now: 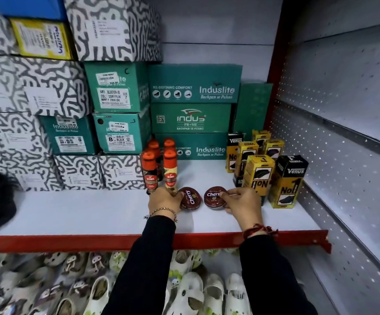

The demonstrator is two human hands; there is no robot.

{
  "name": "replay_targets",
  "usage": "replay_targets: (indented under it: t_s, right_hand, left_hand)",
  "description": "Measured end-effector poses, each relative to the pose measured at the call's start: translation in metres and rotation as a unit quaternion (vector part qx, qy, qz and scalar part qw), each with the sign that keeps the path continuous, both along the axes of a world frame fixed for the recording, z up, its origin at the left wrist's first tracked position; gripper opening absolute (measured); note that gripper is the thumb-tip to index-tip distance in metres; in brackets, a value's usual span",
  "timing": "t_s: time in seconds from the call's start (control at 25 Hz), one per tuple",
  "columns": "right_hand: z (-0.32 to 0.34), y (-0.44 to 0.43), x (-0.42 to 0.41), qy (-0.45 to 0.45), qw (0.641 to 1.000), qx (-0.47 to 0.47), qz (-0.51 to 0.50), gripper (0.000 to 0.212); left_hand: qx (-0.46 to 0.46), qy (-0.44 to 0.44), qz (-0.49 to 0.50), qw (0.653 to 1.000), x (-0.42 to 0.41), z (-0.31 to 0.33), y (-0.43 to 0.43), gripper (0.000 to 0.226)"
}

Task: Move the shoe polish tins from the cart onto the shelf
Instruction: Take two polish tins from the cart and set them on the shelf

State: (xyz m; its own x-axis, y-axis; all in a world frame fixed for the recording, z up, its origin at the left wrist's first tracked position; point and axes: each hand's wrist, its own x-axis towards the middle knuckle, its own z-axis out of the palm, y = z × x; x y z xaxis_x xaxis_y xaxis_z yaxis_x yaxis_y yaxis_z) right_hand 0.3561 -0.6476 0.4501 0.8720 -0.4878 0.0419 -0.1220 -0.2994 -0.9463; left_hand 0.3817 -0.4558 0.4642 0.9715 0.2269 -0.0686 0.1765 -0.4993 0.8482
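Observation:
Two round dark-red Cherry polish tins lie flat side by side on the white shelf (93, 214) with its red front edge. My left hand (165, 201) grips the left tin (191, 198) by its left rim. My right hand (243, 202) grips the right tin (214, 197) by its right rim, thumb on the lid. Both tins rest on the shelf surface. The cart is out of view.
Kiwi liquid polish bottles (159, 164) stand just behind my left hand. Yellow-black Venus boxes (261, 169) stand behind and right of my right hand. Green Induslite shoe boxes (193, 110) and patterned boxes fill the back and left. White clogs (184, 289) lie on the lower shelf.

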Motion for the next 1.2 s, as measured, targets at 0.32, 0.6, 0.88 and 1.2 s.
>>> replay_targets:
  t_s: [0.32, 0.6, 0.88, 1.2]
  right_hand:
    - [0.012, 0.015, -0.009, 0.032, 0.968, -0.25, -0.018, 0.025]
    - [0.036, 0.04, -0.022, -0.129, 0.94, -0.299, 0.098, 0.039]
    - [0.064, 0.118, -0.02, -0.208, 0.856, -0.403, 0.248, 0.064]
    - [0.045, 0.253, -0.066, -0.256, 0.791, -0.374, 0.411, 0.065]
  left_hand:
    - [0.108, 0.007, 0.016, 0.994, -0.006, 0.005, -0.002, 0.038]
    - [0.117, -0.139, 0.054, 0.982, -0.036, 0.023, 0.017, 0.033]
    - [0.21, -0.288, 0.087, 0.93, -0.081, 0.037, 0.09, 0.046]
    - [0.306, -0.217, 0.251, 0.892, -0.178, 0.012, 0.195, 0.053]
